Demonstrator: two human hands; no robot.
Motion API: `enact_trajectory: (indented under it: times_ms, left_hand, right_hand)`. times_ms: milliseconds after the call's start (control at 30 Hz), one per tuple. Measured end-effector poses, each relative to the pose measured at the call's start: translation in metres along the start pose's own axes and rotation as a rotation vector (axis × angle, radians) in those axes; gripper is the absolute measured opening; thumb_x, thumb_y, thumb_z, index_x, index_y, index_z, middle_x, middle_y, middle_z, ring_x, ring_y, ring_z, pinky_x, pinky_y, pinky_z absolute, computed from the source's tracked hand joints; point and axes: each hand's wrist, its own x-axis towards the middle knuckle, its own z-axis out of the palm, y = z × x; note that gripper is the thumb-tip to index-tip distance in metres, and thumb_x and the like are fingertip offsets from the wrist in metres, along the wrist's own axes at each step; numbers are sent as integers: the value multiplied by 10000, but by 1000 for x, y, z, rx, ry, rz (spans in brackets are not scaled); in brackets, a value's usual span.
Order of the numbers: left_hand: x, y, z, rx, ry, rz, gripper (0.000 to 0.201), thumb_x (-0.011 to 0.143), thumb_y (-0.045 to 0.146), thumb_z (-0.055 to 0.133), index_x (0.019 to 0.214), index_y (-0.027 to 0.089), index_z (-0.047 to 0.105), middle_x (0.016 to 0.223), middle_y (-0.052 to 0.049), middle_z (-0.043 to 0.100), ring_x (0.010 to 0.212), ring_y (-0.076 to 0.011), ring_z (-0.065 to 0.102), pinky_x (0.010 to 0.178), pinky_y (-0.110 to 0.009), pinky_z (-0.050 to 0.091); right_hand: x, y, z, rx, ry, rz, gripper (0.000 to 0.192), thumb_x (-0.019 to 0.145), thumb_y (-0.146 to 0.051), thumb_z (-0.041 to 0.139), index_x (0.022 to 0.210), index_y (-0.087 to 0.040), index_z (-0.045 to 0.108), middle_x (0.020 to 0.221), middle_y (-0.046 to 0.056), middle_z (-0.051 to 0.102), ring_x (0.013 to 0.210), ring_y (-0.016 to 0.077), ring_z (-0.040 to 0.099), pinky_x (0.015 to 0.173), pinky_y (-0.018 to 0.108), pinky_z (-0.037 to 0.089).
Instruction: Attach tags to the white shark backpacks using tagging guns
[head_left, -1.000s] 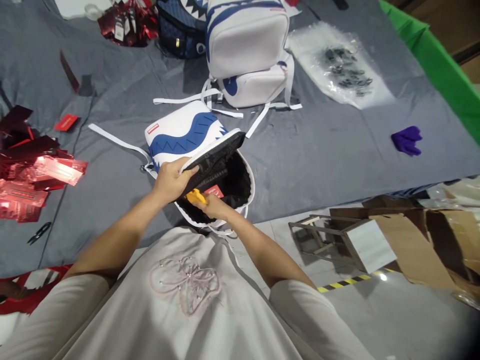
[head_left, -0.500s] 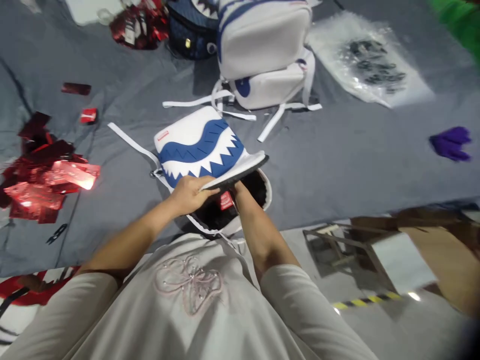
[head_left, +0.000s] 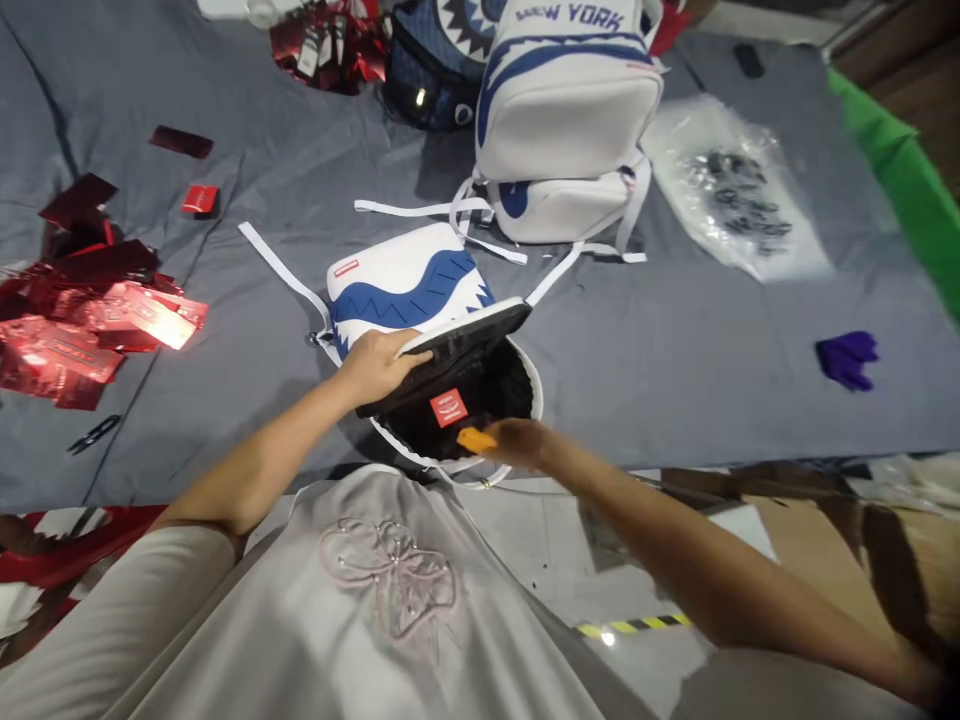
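Wrinkled grey cloth (head_left: pixel 675 340) — table cover, pale floor (head_left: pixel 540 560), green sheet (head_left: pixel 900 170)

Garment: white short-sleeved shirt (head_left: pixel 420 640). Pale pink beaded butterfly motif (head_left: pixel 390 580) at shirt centre; forearms bare below the short sleeves.

I'm looking at a bag-finishing workshop: a gray-clothed worktable (head_left: pixel 675 330) holds several white-and-blue shark-mouth backpacks (head_left: pixel 570 110), heaps of red foil hang tags (head_left: pixel 90 320), thread snips (head_left: pixel 94 433) and a plastic bag of black hardware (head_left: pixel 739 195).
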Motion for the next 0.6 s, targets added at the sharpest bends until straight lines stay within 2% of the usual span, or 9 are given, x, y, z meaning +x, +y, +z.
enact_trajectory:
  times_ms: [100,167,233,333,500,600]
  left_hand:
    - [-2,3,6,4,-8,16,224,899,347,566,792,188,682,652,23,622,587,-118,512,591,-238,356]
    - [-2,6,10,11,-11,19,211,895,335,568,836,185,704,697,14,662,620,-124,548,611,-235,374]
    - [-4,8,12,14,10,11,220,890,337,570,890,182,725,737,5,693,643,-131,573,618,-236,384]
    - [-8,6,12,26,69,-9,253,880,357,578,943,175,742,743,-1,710,643,-139,584,621,-242,394]
    - [-14,4,11,36,65,-6,262,872,360,579,964,186,753,816,-16,750,708,-160,630,663,-253,421]
    - [-15,7,10,52,72,-24,278,872,368,575,992,194,755,839,-21,760,707,-164,632,656,-257,422]
  right_hand:
    - [-13,35,-33,-81,-63,196,288,905,-392,633,1009,-141,728,946,162,715,923,315,688,779,394,513]
    - [-16,41,-41,-111,-102,279,278,913,-330,594,1025,-110,720,976,196,707,964,348,682,806,424,499]
    - [-19,38,-36,-87,-203,288,223,880,-290,621,961,-110,725,893,171,710,868,319,700,762,393,504]
    - [-24,30,-20,11,-356,229,167,833,-304,678,887,-151,717,668,68,662,618,235,664,632,317,484]
    - [-34,38,-13,156,-280,211,159,835,-299,663,867,-143,668,486,-3,508,426,178,515,534,303,395]
    - [-44,48,-5,353,-235,150,225,849,-399,645,837,-176,611,455,-37,449,380,139,433,472,275,337]
